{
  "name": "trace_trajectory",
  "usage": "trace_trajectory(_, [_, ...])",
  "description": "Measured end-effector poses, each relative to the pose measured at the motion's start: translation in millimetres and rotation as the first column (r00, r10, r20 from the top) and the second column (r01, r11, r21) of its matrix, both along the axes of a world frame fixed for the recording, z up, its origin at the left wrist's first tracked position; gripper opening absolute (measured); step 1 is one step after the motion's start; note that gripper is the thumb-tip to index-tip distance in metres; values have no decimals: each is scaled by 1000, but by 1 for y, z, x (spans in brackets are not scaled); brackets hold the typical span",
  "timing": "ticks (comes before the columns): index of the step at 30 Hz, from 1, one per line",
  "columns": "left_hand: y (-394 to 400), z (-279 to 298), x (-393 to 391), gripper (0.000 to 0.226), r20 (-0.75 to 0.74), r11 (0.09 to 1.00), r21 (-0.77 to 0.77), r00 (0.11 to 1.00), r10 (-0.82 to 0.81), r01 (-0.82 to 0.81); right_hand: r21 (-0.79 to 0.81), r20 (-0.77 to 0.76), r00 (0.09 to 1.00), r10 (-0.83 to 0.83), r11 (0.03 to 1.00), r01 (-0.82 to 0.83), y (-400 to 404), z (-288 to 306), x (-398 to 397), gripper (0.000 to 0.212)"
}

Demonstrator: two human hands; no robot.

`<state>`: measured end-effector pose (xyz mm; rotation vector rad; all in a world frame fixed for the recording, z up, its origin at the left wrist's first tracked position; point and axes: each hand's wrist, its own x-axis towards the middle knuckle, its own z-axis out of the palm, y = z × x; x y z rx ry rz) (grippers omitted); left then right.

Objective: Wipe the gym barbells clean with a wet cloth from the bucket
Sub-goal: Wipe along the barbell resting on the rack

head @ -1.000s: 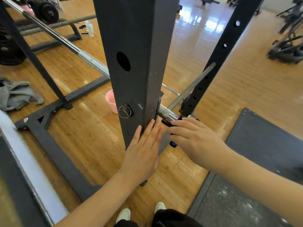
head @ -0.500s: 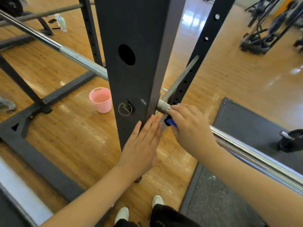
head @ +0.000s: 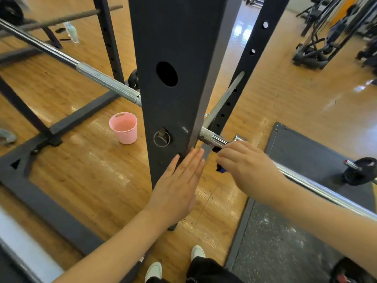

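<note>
Against the near face of the dark rack upright (head: 175,58), we are laying our left hand (head: 179,184) flat, its fingers (head: 191,160) straight and together, touching the steel just below the pull pin (head: 162,137) and gripping nothing. Just to the right of the upright, our right hand (head: 244,168) is curling over the barbell (head: 98,78), its fingers bent around a dark blue cloth (head: 221,168) and pressing it to the chrome sleeve where the bar is coming out from behind the upright. Only a small corner of the cloth is showing beneath the knuckles and at the fingertips. The barbell is running from the upper left, passing behind the upright, and continuing under our right forearm toward the right edge of the view. The pink bucket (head: 124,127) is standing upright on the wooden floor (head: 81,170) left of the upright, well apart from both hands, between the bar and the rack's base frame. A dark rubber mat (head: 306,152) is lying on the floor at right, carrying a small black weight plate (head: 360,172). We are finding no brand, label or writing that we can read on the rack, the bar or the bucket.
</note>
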<state>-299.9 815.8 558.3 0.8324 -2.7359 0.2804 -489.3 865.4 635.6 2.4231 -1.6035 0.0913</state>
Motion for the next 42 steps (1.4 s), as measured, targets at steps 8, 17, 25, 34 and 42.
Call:
trace_trajectory(8, [9,-7,-18,83,-70,999,37,997,-22,24,175,529,708,-467,877,448,-18,21,-11,22])
trace_trajectory(17, [-3,15,-44,66,-201,994,105,980,2,19,257,610,612,-503,856,448,8,26,-43,25])
trace_trajectory(25, [-9,26,-60,86,-278,976,216,958,74,-13,177,488,783,-386,922,345,5,23,-3,38])
trace_trajectory(34, [-18,38,-84,102,-80,985,112,989,-120,129,190,841,298,-452,762,618,19,28,-50,23])
trace_trajectory(42, [-47,86,-110,101,198,879,457,948,-250,136,232,805,329,-493,773,590,25,15,-41,27])
